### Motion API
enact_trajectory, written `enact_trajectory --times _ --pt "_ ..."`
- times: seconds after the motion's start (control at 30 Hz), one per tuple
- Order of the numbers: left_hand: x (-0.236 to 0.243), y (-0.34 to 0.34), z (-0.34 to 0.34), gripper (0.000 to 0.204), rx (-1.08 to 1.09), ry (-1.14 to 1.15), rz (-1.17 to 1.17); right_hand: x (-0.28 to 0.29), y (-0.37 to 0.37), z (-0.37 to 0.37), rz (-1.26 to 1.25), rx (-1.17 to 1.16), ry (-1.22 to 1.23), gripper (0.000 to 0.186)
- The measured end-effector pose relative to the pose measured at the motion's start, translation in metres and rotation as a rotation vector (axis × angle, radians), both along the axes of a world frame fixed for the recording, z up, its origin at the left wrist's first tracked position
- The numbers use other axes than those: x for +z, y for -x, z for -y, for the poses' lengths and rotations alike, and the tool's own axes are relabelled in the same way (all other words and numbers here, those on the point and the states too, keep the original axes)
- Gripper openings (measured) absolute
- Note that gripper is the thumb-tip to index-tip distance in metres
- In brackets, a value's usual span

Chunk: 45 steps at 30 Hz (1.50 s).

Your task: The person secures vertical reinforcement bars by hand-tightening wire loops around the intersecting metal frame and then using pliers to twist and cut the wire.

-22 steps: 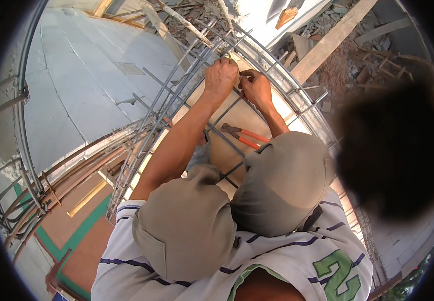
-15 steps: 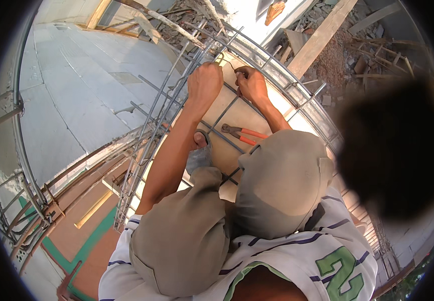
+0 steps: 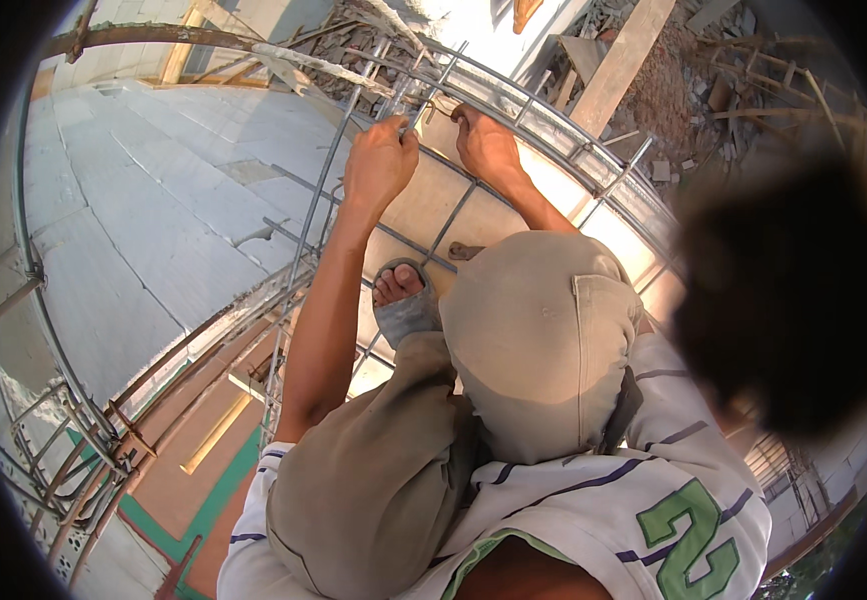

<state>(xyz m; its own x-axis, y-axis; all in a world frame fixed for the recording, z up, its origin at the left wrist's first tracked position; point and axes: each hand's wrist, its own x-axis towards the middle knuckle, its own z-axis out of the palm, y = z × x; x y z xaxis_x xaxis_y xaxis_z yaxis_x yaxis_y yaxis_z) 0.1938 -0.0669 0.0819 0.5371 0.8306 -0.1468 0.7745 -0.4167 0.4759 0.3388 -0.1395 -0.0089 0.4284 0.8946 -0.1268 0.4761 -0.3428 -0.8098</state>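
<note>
- Fingers (image 3: 402,130) of the bare left hand (image 3: 378,168) curl inward; I can't tell how tightly, or around what.
- Bare right hand (image 3: 490,152): fingers bent, closure and hold unclear to me.
- Grey steel-bar grid (image 3: 454,218): beneath both hands.

- I am looking down on a pale tan board (image 3: 441,203), which is showing brighter toward its right edge.
- A grid of dark steel bars (image 3: 454,217) is crossing it; I am not making out whether they are touching the board.
- Pincers (image 3: 466,251) are lying there, only their dark head showing.
- A bare-toed foot (image 3: 398,285) is resting among the bars.
</note>
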Motion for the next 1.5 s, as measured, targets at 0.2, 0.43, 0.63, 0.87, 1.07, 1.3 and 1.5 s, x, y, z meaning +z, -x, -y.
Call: enact_trajectory --times 0.2,0.43,0.63,0.87,1.07,1.3,1.5 --pt "-0.002 -0.01 -0.001 0.021 0.565 0.966 0.493 -0.002 0.001 -0.008 0.058 -0.051 0.036 0.023" --pt "-0.022 -0.024 0.009 0.027 0.82 1.113 0.851 -0.011 -0.013 -0.013 0.029 0.018 0.053 0.022" --pt "0.011 0.008 0.018 0.023 0.513 0.569 0.521 0.005 0.007 0.004 -0.021 -0.055 0.103 0.023" --pt "0.018 0.037 -0.01 0.033 0.445 0.282 0.387 0.028 0.012 0.032 -0.398 -0.343 0.001 0.026" --pt "0.009 0.028 -0.018 0.052 0.293 0.447 0.261 0.023 0.033 0.039 -0.716 -0.322 0.017 0.025" --pt "-0.014 0.034 -0.052 0.068 0.09 0.653 0.123 0.044 0.03 0.051 -0.85 -0.26 0.097 0.027" --pt "0.018 0.032 -0.049 0.063 0.119 0.84 0.076 0.03 0.022 0.056 -0.906 -0.201 0.142 0.029"
